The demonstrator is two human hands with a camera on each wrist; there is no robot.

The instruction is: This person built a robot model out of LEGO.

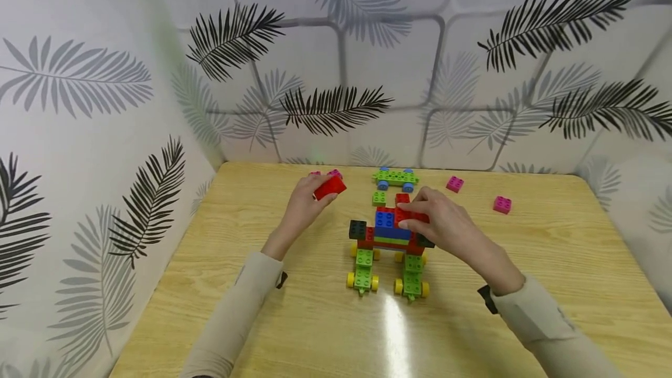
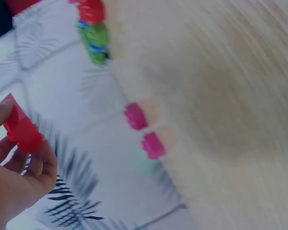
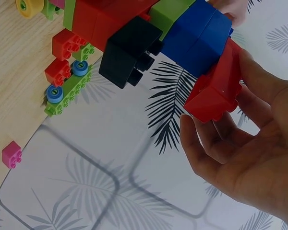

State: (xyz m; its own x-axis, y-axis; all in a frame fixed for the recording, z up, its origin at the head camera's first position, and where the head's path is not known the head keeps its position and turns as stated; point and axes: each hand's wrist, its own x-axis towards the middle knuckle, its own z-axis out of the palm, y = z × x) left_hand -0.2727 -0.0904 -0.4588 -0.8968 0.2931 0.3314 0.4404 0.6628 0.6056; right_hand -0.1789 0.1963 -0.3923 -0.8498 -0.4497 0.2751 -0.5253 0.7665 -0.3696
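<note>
In the head view, a toy brick build (image 1: 391, 238) stands on green wheeled bases with yellow wheels. It has black bricks (image 1: 358, 229) at its sides and blue bricks (image 1: 385, 219) on top. My left hand (image 1: 304, 200) pinches a red brick (image 1: 332, 187) in the air, left of the build. With thumb and fingers, my right hand (image 1: 446, 220) grips another red brick (image 3: 216, 88) at the top of the build. In the right wrist view, that brick is against the blue bricks (image 3: 197, 38); whether it is pressed on fully I cannot tell.
Behind the build lie a green wheeled base (image 1: 396, 178) with blue wheels, a small green brick (image 1: 379, 198) and loose red bricks (image 3: 57, 72). Pink bricks (image 1: 502, 205) are at the back right, and two more pink bricks (image 2: 153, 145) near the wall edge.
</note>
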